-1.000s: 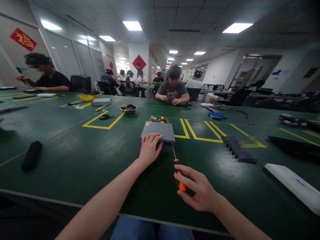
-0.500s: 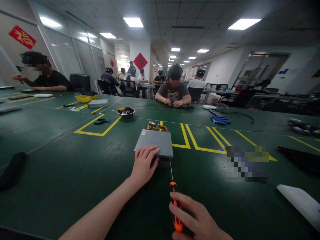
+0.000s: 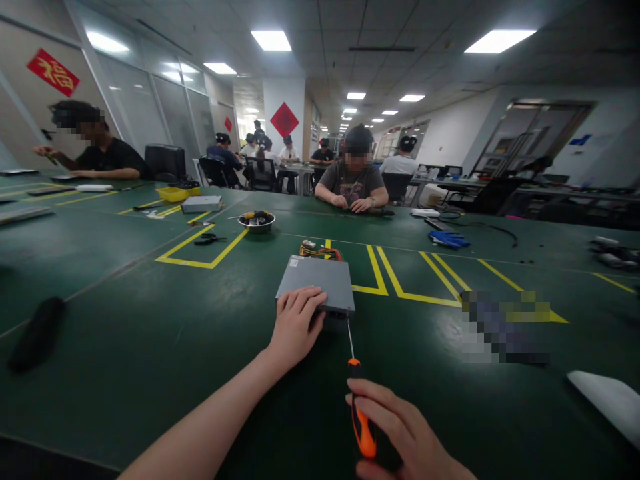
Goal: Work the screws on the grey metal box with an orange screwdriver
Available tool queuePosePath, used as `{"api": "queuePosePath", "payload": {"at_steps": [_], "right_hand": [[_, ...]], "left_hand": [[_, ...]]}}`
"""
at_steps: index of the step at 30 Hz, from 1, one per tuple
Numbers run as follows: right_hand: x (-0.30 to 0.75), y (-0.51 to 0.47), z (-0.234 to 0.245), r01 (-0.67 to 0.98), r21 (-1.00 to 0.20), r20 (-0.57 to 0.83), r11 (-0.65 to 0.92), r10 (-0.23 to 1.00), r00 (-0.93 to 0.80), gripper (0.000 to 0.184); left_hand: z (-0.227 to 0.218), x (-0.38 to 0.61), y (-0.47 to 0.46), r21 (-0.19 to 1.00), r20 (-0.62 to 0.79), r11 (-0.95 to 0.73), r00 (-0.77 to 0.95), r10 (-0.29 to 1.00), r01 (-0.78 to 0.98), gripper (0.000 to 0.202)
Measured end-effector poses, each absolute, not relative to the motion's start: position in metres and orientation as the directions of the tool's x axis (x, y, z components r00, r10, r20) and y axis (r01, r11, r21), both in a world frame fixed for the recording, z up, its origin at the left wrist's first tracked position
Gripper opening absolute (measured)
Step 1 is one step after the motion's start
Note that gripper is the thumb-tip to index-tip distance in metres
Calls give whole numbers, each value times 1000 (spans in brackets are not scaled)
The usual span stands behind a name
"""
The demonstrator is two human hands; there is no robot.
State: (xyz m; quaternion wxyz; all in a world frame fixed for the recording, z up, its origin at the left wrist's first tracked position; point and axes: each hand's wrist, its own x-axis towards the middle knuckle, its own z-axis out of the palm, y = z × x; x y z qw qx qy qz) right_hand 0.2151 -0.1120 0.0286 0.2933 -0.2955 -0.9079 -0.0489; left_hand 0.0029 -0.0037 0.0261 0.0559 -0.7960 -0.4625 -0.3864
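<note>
A grey metal computer power supply (image 3: 323,275) lies flat on the green table, with its bundle of coloured cables (image 3: 320,251) at the far side. My left hand (image 3: 299,323) grips its near left part, fingers over the top cover and thumb down by the front face. Between the fingers and thumb of my right hand (image 3: 400,423) is an orange and black screwdriver (image 3: 363,423). Its shaft points away from me, and the tip meets the near face close to the right corner. The screw there is too small to make out.
Beyond the power supply stands a metal bowl (image 3: 257,222) of tools, with black pliers (image 3: 210,239) beside it. Blue gloves (image 3: 449,240) lie at the far right, and a white object (image 3: 607,403) nearer. A co-worker (image 3: 353,180) sits opposite. Yellow tape (image 3: 430,299) marks the table.
The screwdriver handle has turned in my right hand, showing a different side of its orange pattern. My left hand keeps its place on the power supply. The whole view has shifted slightly.
</note>
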Motion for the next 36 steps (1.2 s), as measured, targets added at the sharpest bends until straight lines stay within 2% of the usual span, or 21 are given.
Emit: {"api": "queuePosePath", "payload": {"at_steps": [6, 12, 27, 31, 36], "right_hand": [[206, -115, 26, 531, -12, 632, 847, 418, -653, 33], [199, -114, 22, 530, 15, 655, 848, 392, -646, 31], [200, -117, 15, 546, 61, 653, 836, 380, -655, 33], [200, -116, 12, 562, 49, 620, 826, 416, -665, 39], [198, -119, 15, 575, 25, 607, 818, 445, -659, 33]], "left_hand": [[23, 2, -6, 255, 680, -568, 272, 681, 783, 28], [21, 1, -8, 234, 693, -572, 277, 665, 786, 27], [21, 2, -9, 238, 703, -567, 262, 661, 789, 28], [22, 1, -9, 235, 706, -569, 264, 657, 788, 27], [20, 0, -9, 243, 702, -573, 266, 661, 783, 28]]}}
